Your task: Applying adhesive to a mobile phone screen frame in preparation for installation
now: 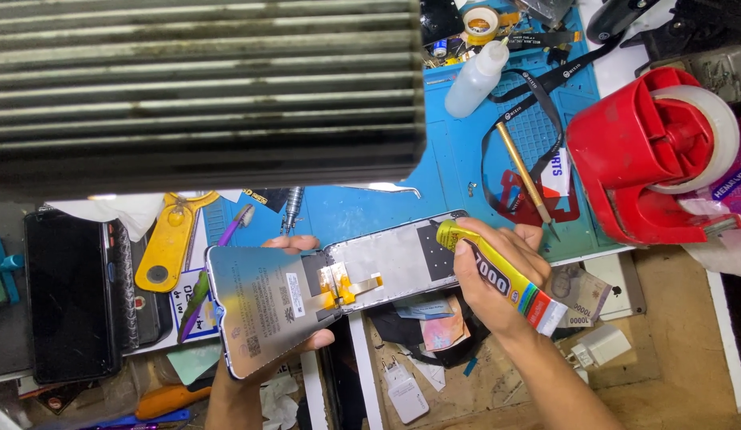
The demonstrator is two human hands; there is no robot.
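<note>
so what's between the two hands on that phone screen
In the head view, between the left hand and the right hand lies the silver frame with an orange flex cable folded across it.

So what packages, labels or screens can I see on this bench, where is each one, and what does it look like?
Glue tube: in the right hand, yellow with a multicoloured end.
Phone screen panel: held by the left hand, grey back, small white stickers.
Dark phone: far left, black glass, unlit.
Squeeze bottle: on the blue mat, white, unlabelled.
Tape dispenser: right, red, with a clear roll.
</note>
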